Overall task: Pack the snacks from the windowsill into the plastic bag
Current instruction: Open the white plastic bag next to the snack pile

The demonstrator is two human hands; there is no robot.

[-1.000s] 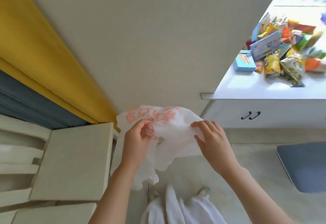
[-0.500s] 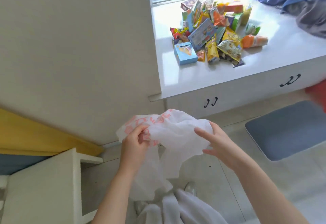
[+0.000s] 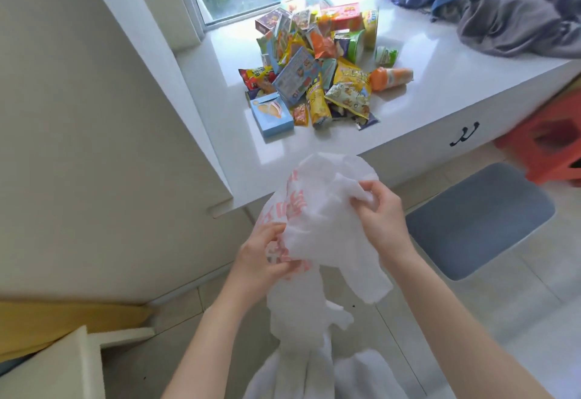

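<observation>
A crumpled white plastic bag (image 3: pixel 320 225) with red print hangs in front of me, just below the windowsill's front edge. My left hand (image 3: pixel 262 258) pinches its lower left side. My right hand (image 3: pixel 382 210) grips a fold at its upper right. A heap of colourful snack packets (image 3: pixel 317 68) lies on the white windowsill (image 3: pixel 440 84), beyond the bag. A light blue box (image 3: pixel 272 115) sits at the heap's near left and an orange packet (image 3: pixel 391 77) at its right.
Blue and grey clothes (image 3: pixel 490 5) are piled on the windowsill at the far right. A blue cushion (image 3: pixel 478 219) lies on the floor to the right, with an orange stool (image 3: pixel 547 140) behind it. Cream furniture (image 3: pixel 53 364) stands at the lower left.
The view has swung right and closer to the windowsill, so the snack heap now sits ahead. Both hands have shifted their hold on the bag, the right one now gripping a fold.
</observation>
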